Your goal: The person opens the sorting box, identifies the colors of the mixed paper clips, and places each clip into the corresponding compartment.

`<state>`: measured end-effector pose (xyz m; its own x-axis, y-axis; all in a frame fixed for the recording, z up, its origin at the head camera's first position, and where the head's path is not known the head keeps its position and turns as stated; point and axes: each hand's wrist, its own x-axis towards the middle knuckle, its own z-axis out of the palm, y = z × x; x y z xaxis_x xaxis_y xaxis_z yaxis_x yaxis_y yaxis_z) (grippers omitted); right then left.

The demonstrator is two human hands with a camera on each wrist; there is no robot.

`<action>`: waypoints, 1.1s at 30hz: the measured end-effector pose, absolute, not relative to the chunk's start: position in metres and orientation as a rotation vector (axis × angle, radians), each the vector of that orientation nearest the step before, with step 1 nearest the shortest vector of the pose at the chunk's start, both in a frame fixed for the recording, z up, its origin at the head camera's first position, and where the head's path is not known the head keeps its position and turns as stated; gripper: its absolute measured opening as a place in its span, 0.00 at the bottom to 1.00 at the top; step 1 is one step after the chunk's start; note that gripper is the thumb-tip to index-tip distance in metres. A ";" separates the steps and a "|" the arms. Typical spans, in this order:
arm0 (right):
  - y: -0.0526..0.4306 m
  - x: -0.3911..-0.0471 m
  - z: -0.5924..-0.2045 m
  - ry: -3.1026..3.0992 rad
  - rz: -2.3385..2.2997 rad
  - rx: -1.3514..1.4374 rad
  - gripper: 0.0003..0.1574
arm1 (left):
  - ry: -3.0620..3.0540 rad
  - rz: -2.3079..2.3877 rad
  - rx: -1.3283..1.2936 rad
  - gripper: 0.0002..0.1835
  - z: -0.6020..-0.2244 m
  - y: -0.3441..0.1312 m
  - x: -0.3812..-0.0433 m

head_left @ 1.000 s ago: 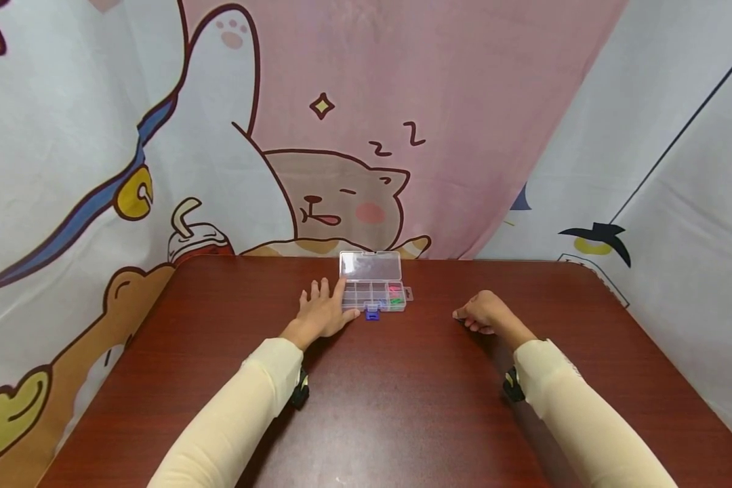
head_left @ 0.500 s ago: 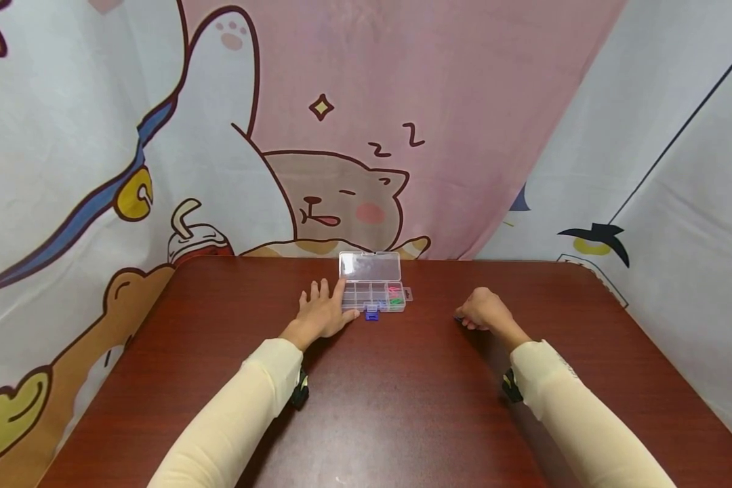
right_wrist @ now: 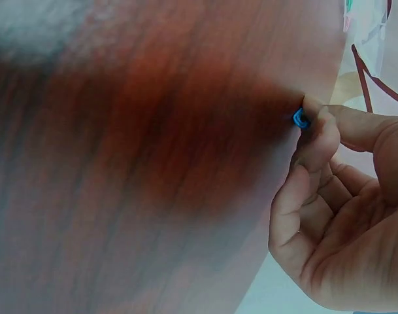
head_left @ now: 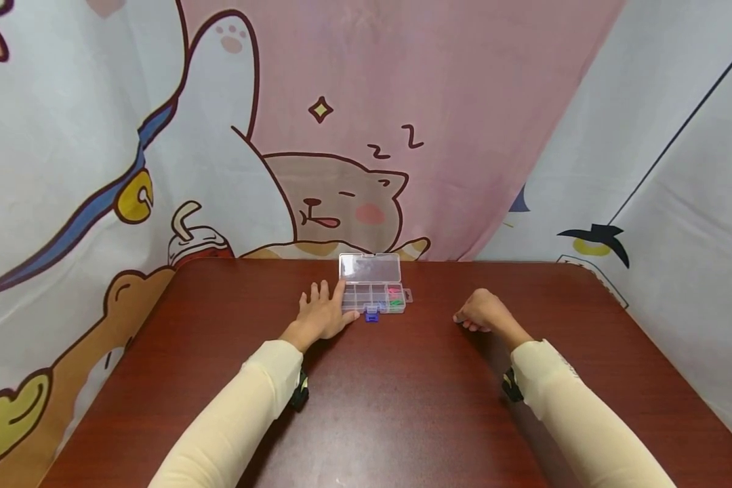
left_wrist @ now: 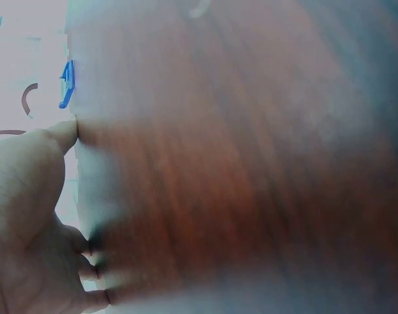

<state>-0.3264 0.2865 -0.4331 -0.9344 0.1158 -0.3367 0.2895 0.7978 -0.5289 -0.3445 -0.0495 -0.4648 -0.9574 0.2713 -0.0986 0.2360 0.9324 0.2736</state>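
A clear plastic compartment box (head_left: 361, 298) lies toward the table's far side, its transparent lid (head_left: 369, 268) raised at the back and its blue latch (head_left: 372, 316) hanging at the front. Pink pieces (head_left: 393, 291) and green pieces (head_left: 395, 303) lie in its right-hand compartments. My left hand (head_left: 320, 315) rests at the box's left end, fingers spread and straight, thumb along the front edge. To the right of the box, my right hand (head_left: 486, 310) pinches a small blue piece (right_wrist: 300, 118) between thumb and index finger, close over the table. Fingertips hide most of that piece.
The dark red-brown wooden table (head_left: 378, 393) reaches back to a cartoon-printed curtain (head_left: 463, 135). A hanging tab (head_left: 408, 295) sticks out from the box's right end. Dark wrist straps (head_left: 512, 385) sit below both sleeves.
My right hand shifts very slightly and keeps its pinch at the same spot. The left hand and the box have stayed in place.
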 end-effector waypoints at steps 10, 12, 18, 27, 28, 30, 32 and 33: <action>0.283 -0.333 -0.424 2.432 -1.302 0.366 0.13 | 2.956 0.395 0.390 0.45 -0.464 -0.050 -0.343; 0.278 -0.336 -0.421 2.349 -1.419 0.354 0.13 | 2.958 0.397 0.384 0.45 -0.464 -0.050 -0.343; 0.252 -0.343 -0.415 2.144 -1.659 0.337 0.11 | 2.963 0.390 0.397 0.45 -0.465 -0.051 -0.342; 0.205 -0.353 -0.409 2.092 -1.729 0.333 0.16 | 2.965 0.401 0.400 0.45 -0.463 -0.050 -0.340; 0.200 -0.353 -0.409 2.092 -1.728 0.334 0.17 | 2.965 0.399 0.398 0.45 -0.462 -0.050 -0.340; 0.191 -0.355 -0.408 2.096 -1.714 0.315 0.17 | 2.967 0.395 0.397 0.45 -0.462 -0.050 -0.340; 0.184 -0.356 -0.409 2.104 -1.700 0.301 0.15 | 2.966 0.396 0.396 0.45 -0.461 -0.049 -0.340; 0.181 -0.356 -0.409 2.107 -1.696 0.300 0.14 | 2.965 0.393 0.394 0.45 -0.461 -0.049 -0.340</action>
<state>-0.3562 0.1814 -0.4091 -0.8900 -0.0908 -0.4469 0.4172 0.2337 -0.8783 -0.3400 -0.0489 -0.4611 -0.9582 0.2720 -0.0888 0.2394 0.9322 0.2714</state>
